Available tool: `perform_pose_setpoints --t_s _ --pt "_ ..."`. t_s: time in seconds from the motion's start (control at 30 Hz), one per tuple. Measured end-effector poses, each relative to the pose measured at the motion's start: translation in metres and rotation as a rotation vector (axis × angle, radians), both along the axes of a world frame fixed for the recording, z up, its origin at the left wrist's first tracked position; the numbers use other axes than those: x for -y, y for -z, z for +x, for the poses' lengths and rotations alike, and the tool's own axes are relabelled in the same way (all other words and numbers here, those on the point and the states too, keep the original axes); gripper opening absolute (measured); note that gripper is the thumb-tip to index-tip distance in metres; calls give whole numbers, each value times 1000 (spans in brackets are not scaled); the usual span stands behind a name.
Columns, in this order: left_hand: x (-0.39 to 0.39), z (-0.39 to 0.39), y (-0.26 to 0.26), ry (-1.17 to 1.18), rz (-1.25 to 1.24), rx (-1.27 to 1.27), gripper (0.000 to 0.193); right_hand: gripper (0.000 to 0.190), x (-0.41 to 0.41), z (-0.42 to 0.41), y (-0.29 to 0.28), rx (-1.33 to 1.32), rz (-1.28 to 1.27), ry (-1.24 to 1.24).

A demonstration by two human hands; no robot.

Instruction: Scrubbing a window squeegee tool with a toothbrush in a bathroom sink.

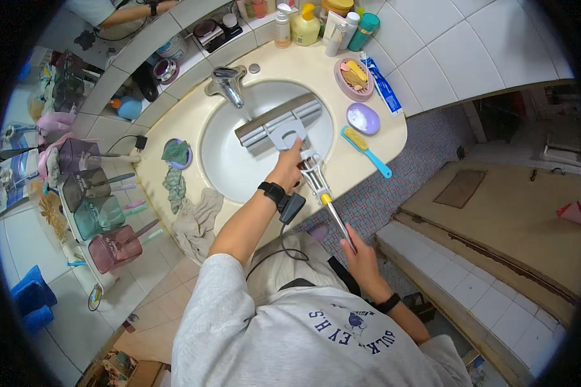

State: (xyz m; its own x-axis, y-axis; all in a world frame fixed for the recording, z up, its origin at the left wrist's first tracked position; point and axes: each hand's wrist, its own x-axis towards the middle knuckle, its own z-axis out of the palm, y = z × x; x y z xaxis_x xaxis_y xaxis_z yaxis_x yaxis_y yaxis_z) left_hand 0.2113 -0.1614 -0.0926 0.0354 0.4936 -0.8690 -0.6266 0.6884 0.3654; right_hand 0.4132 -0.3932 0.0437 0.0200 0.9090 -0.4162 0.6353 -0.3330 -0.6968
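A sponge mop head with a grey plastic frame lies tilted across the white washbasin, below the chrome faucet. My left hand is closed around the mop's neck, just behind the frame. Farther down, my right hand grips the metal mop handle over the counter's front edge. A thin stream of water seems to fall from the spout towards the mop head. A black device with a cable sits at my left wrist.
Right of the basin lie a blue-handled brush, a purple soap dish, a pink soap dish and a toothpaste tube. Pump bottles stand behind. Cloths lie at left, near wall-mounted cups.
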Motion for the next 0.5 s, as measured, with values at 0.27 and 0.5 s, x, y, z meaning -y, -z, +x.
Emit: perform_pose_setpoints --t_s 0.27,0.5 --pt "-12 -64 53 -206 100 103 34 45 -90 16 19 243 181 -336" --pt "-14 -81 70 -360 73 236 35 43 -123 17 -8 326 195 -478"
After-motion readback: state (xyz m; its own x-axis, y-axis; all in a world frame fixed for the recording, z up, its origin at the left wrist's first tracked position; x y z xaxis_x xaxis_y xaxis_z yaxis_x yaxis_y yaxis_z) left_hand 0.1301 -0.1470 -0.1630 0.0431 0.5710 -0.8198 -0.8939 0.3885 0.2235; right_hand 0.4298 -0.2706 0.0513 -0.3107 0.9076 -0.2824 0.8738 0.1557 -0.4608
